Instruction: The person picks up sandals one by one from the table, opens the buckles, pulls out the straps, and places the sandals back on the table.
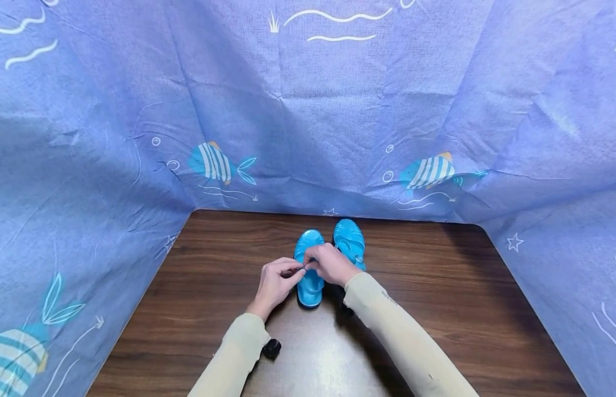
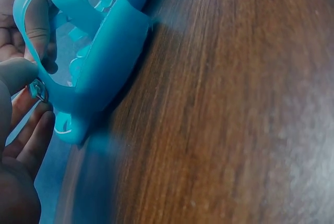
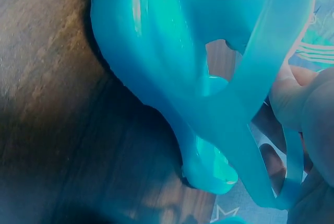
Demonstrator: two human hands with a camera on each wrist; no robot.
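Watching my left hand (image 1: 274,285) and right hand (image 1: 331,262) pinch the strap (image 2: 73,7) of the nearer blue sandal (image 1: 310,295) on the tabletop (image 1: 228,242), I judge it light, pliable, best gripped beside the buckle (image 2: 39,90)

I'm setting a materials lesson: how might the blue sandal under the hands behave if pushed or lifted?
The blue sandal would probably resist rolling, sitting flat on the brown table. Its gloss hints at some slipperiness. The strap looks likely to flex, being a thin band bent into a loop.

Curtained-off tabletop workspace — wood-grain table (image 1: 437,275), fish-print blue cloth (image 1: 327,127) on three sides — wider room hidden.
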